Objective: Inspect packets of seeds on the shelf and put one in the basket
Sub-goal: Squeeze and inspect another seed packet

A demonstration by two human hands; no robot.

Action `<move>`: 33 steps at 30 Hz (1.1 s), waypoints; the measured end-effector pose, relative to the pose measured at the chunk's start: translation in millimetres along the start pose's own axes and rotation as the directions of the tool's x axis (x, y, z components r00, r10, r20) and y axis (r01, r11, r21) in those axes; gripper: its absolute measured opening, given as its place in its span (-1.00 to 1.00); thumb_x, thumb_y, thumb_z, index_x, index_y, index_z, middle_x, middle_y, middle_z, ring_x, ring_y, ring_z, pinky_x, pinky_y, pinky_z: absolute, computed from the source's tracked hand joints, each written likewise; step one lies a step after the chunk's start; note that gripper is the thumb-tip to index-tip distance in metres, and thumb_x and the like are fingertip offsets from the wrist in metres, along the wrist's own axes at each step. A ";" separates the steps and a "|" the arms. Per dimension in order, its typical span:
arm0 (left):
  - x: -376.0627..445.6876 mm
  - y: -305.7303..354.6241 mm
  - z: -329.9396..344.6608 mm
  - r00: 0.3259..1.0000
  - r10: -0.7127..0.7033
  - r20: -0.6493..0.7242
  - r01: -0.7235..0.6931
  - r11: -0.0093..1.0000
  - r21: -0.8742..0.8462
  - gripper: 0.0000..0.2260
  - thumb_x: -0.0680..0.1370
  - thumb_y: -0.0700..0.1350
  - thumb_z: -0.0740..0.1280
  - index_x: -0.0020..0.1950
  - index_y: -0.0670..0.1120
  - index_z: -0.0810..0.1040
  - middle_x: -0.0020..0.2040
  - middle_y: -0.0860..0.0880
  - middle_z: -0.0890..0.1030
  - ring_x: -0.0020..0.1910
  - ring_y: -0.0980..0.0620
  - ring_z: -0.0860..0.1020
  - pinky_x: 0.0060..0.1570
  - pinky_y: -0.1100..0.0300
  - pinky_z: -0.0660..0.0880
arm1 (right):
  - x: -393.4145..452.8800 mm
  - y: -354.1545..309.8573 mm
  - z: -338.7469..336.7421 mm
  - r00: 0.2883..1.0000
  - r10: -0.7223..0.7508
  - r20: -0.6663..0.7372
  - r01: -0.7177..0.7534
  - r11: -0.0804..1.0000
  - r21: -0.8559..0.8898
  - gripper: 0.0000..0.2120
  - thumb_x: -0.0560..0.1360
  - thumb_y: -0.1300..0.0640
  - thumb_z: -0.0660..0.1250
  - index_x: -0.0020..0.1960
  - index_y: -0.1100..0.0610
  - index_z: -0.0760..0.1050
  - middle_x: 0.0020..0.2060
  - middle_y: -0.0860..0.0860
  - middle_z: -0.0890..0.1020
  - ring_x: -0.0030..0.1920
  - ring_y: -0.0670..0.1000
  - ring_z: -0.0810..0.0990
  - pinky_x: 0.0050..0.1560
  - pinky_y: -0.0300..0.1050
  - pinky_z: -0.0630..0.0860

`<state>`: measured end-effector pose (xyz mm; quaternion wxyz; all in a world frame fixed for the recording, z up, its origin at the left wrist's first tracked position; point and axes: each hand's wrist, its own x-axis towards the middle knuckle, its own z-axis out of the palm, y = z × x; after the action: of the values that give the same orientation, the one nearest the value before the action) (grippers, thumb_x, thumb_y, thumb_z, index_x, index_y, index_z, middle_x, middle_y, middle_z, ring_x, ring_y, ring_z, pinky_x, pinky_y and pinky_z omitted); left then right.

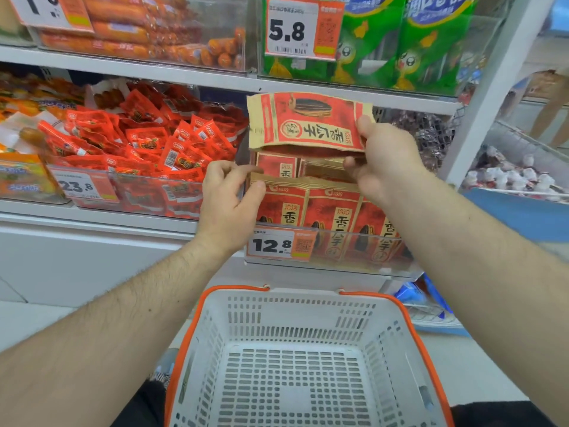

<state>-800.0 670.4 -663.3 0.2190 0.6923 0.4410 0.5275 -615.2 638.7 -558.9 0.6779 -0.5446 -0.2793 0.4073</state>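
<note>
My right hand [385,158] pinches a red and tan packet of seeds [304,121] by its right edge and holds it sideways above the shelf bin. Below it, more red seed packets [326,211] stand upright in a clear bin [354,266] with a 12.8 price tag. My left hand [229,195] pinches the top left corner of the front packet in that bin. The white basket with orange rim [308,306] sits below both hands, open side up, with nothing in it.
A bin of small red snack packets [147,143] lies left of the seed bin. Green bags [409,38] and sausages [129,29] fill the upper shelf. A white shelf post [492,97] stands at the right, with a wire basket of goods [523,174] beyond it.
</note>
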 end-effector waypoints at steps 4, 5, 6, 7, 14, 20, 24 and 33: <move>3.8 -0.6 -5.8 1.000 0.027 0.006 -0.026 0.997 -0.070 -0.70 0.53 0.17 0.18 0.07 0.02 0.55 0.03 0.11 0.37 0.14 0.02 0.42 0.22 0.04 0.42 | -13.9 -5.2 -13.1 0.967 -0.018 0.253 0.036 0.997 -0.064 -0.82 0.66 0.11 0.20 -0.07 0.13 0.49 -0.35 -0.01 0.65 -0.34 -0.04 0.59 -0.57 -0.26 0.31; 4.8 0.7 -7.7 1.000 0.027 0.003 -0.027 0.993 -0.112 -0.78 0.55 0.10 0.22 0.03 0.00 0.52 0.02 0.07 0.43 0.10 0.05 0.46 0.17 0.05 0.45 | -17.6 -4.9 -17.4 0.943 -0.029 0.332 0.074 0.990 -0.124 -0.80 0.66 0.11 0.18 -0.10 0.12 0.48 -0.39 -0.01 0.64 -0.37 -0.05 0.58 -0.57 -0.27 0.29; 4.1 3.6 -9.9 1.000 0.028 -0.007 -0.029 0.990 -0.141 -0.85 0.53 0.00 0.25 0.01 -0.03 0.51 0.00 0.03 0.45 0.06 0.13 0.46 0.14 0.15 0.43 | -21.2 -4.1 -21.5 0.917 -0.031 0.397 0.116 0.975 -0.192 -0.77 0.67 0.11 0.17 -0.14 0.12 0.47 -0.42 -0.01 0.63 -0.41 -0.05 0.57 -0.57 -0.27 0.27; 2.6 6.7 -12.7 0.996 0.078 -0.034 -0.082 0.988 -0.131 -0.86 0.51 -0.10 0.26 0.03 -0.07 0.54 -0.01 -0.01 0.44 0.04 0.22 0.43 0.13 0.29 0.39 | -23.7 -2.7 -26.1 0.894 -0.020 0.448 0.152 0.953 -0.261 -0.75 0.66 0.12 0.17 -0.17 0.12 0.46 -0.44 -0.01 0.62 -0.44 -0.06 0.56 -0.58 -0.27 0.27; -7.1 31.9 -21.6 0.947 0.319 0.030 -0.319 0.948 -0.001 -0.81 0.58 -0.11 0.16 -0.01 -0.06 0.58 -0.19 0.21 0.50 -0.19 0.18 0.52 -0.13 0.25 0.45 | -27.6 15.2 -50.1 0.772 0.097 0.628 0.321 0.793 -0.517 -0.77 0.55 0.12 0.34 -0.25 0.20 0.55 -0.42 0.11 0.65 -0.46 0.01 0.58 -0.43 -0.17 0.41; -30.1 49.3 -5.6 0.970 0.085 0.226 -0.020 0.961 -0.276 -0.89 0.46 0.07 0.25 -0.06 0.14 0.53 -0.31 0.15 0.58 -0.35 0.16 0.53 -0.31 0.19 0.50 | -42.3 24.9 -60.2 0.754 0.128 0.644 0.379 0.716 -0.586 -0.74 0.55 0.14 0.37 -0.28 0.21 0.56 -0.49 0.06 0.60 -0.52 -0.06 0.51 -0.51 -0.25 0.38; -57.9 58.5 21.6 0.807 -0.282 0.519 0.511 0.772 -0.377 -0.89 0.64 -0.05 0.25 0.02 0.00 0.56 -0.17 0.04 0.65 -0.23 0.12 0.61 -0.19 0.15 0.55 | -46.0 44.6 -65.2 0.796 0.128 0.592 0.349 0.701 -0.621 -0.72 0.55 0.16 0.39 -0.32 0.20 0.54 -0.54 0.03 0.53 -0.56 -0.07 0.44 -0.56 -0.26 0.33; -66.3 59.1 34.7 0.614 -0.449 0.649 0.781 0.463 -0.418 -0.61 0.70 0.12 0.04 0.29 -0.01 0.55 0.07 -0.09 0.71 0.05 -0.07 0.69 0.14 -0.05 0.58 | -48.9 75.2 -82.2 0.933 0.070 0.353 0.125 0.857 -0.500 -0.70 0.60 0.07 0.31 -0.21 0.25 0.52 -0.42 0.06 0.65 -0.39 0.02 0.60 -0.34 -0.06 0.51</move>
<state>-749.2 589.8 -665.6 0.7280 0.4486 0.3818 0.3508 -591.3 560.4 -649.0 0.4510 -0.6178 -0.5046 0.4004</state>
